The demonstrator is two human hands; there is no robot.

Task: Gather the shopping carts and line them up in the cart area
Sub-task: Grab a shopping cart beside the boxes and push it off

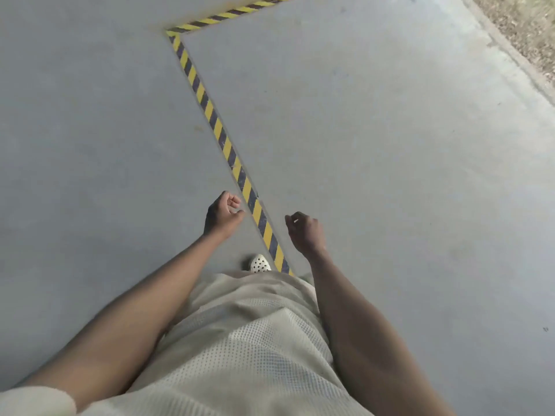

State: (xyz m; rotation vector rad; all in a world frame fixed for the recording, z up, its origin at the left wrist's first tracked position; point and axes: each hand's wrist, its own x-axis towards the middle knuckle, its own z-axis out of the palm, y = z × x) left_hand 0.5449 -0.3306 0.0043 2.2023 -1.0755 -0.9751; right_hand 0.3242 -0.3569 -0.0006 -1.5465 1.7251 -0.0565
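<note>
Head view: left hand (223, 214) and right hand (306, 232) forward, loosely curled, grips empty.

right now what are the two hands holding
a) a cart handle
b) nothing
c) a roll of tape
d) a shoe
B: the left hand and the right hand hang loosely curled above the grey floor with nothing in them, and no cart is in view.
</note>
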